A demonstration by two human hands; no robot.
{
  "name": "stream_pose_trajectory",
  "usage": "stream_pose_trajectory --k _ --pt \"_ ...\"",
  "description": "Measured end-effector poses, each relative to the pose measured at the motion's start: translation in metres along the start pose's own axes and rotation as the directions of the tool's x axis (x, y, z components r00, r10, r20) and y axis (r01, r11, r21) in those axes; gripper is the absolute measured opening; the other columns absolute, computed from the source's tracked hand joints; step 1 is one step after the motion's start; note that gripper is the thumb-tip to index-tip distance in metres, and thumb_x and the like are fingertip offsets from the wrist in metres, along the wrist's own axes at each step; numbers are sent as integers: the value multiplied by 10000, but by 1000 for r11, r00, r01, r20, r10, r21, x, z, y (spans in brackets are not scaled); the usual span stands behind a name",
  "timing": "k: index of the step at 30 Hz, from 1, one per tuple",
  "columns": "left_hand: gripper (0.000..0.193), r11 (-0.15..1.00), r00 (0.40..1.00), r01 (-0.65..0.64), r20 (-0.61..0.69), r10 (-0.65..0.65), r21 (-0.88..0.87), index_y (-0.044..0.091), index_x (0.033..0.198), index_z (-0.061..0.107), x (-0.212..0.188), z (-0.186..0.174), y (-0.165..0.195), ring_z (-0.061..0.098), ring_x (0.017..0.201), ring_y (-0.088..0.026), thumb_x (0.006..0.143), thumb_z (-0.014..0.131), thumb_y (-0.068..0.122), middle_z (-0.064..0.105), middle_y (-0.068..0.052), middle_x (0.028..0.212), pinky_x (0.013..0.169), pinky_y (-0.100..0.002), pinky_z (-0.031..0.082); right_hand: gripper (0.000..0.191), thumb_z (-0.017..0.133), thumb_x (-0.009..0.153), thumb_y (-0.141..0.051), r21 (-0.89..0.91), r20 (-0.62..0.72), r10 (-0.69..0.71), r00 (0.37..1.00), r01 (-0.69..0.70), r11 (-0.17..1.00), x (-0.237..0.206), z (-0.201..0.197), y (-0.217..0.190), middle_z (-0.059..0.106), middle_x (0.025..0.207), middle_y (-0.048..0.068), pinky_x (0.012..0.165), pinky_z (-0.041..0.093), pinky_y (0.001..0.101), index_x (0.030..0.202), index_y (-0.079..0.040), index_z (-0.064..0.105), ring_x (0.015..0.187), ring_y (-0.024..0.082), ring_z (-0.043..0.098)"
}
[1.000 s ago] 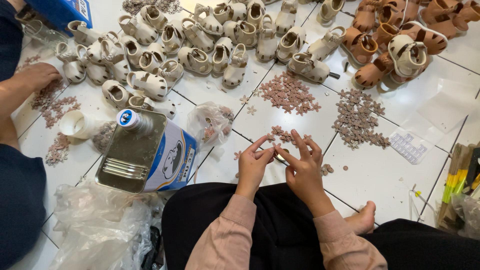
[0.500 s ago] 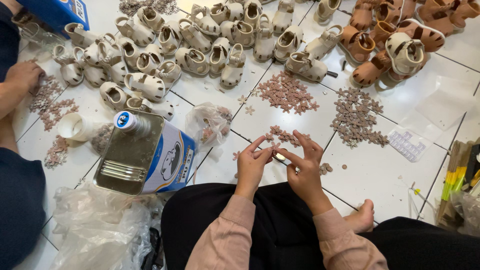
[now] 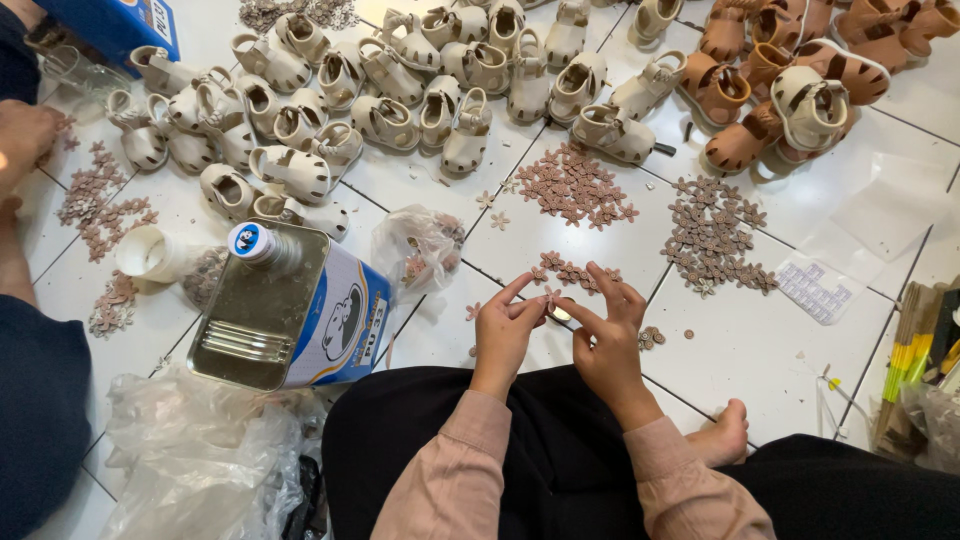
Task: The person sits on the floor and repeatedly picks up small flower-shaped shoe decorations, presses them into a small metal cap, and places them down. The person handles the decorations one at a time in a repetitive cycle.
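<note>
The big metal can [image 3: 290, 310] lies on its side on the white tile floor [image 3: 770, 350]. To the right of the can, the left hand [image 3: 503, 330] and the right hand [image 3: 605, 335] meet over the floor. Their fingertips come together on a tiny flower piece [image 3: 553, 297]. Both hands are mostly closed, pinching it from two sides, with a few fingers sticking out. The piece is so small that it is hard to see; it looks like one of the pinkish-brown flowers.

Just beyond the hands, farther from the can, lies a little bunch of flowers [image 3: 570, 270]. Past that is a bigger flower pile [image 3: 573, 185], and to the right of it a darker flower pile [image 3: 715, 235]. Right beside the can sits a clear bag [image 3: 420, 250] with more pieces inside. Above the can, many cream baby sandals [image 3: 400, 85] lie in a crowd, and brown sandals [image 3: 790, 75] lie far to the right. Left of the can stands a white cup [image 3: 150, 253]. Another person's hand [image 3: 22, 140] rests far left of the can.
</note>
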State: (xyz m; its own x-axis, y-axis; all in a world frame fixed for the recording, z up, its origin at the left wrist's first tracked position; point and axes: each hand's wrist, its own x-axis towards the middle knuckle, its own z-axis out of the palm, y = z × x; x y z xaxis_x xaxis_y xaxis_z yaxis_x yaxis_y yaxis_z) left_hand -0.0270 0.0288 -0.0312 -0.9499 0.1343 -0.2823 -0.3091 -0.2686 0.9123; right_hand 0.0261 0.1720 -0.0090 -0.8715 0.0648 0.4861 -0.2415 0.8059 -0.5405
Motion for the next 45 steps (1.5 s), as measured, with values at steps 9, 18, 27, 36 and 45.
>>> stream_pose_trajectory --k 9,18,27,36,45 --pt "539 1000 1000 0 31 1 -22 -67 1445 523 1 1 -3 728 831 -108 938 665 50 787 -137 960 778 -252 604 616 599 686 120 9 31 15 999 -15 1000 2 0 0 475 1565 69 1136 363 441 1163 -210 804 1292 357 387" --pt "521 998 999 31 30 -29 -49 -61 1437 536 3 0 -1 725 824 -104 946 659 62 791 -142 968 777 -244 597 460 567 878 31 -12 103 624 775 -626 780 12 -39 89 701 1127 94 829 548 361 1305 -129 628 942 234 653" --pt "520 997 997 70 36 -70 -12 -44 1430 545 5 12 -4 720 808 -106 935 667 63 792 -134 971 767 -252 605 478 772 810 -57 -179 198 754 626 -733 656 -2 -43 112 745 888 83 751 575 368 1264 -161 667 795 223 719" --pt "511 999 998 52 40 -52 -1 -48 1427 552 3 9 -7 718 805 -95 940 661 63 791 -128 952 766 -246 604 444 777 816 -83 -294 158 780 605 -725 622 -2 -44 94 744 826 46 742 567 393 1228 -203 665 772 240 729" --pt "508 998 997 59 41 -59 -3 -53 1417 558 -1 5 -2 723 799 -105 932 664 57 791 -138 938 762 -251 608 480 745 789 4 59 299 785 543 -831 553 -6 -60 113 730 852 91 714 563 349 1251 -102 670 779 208 712"
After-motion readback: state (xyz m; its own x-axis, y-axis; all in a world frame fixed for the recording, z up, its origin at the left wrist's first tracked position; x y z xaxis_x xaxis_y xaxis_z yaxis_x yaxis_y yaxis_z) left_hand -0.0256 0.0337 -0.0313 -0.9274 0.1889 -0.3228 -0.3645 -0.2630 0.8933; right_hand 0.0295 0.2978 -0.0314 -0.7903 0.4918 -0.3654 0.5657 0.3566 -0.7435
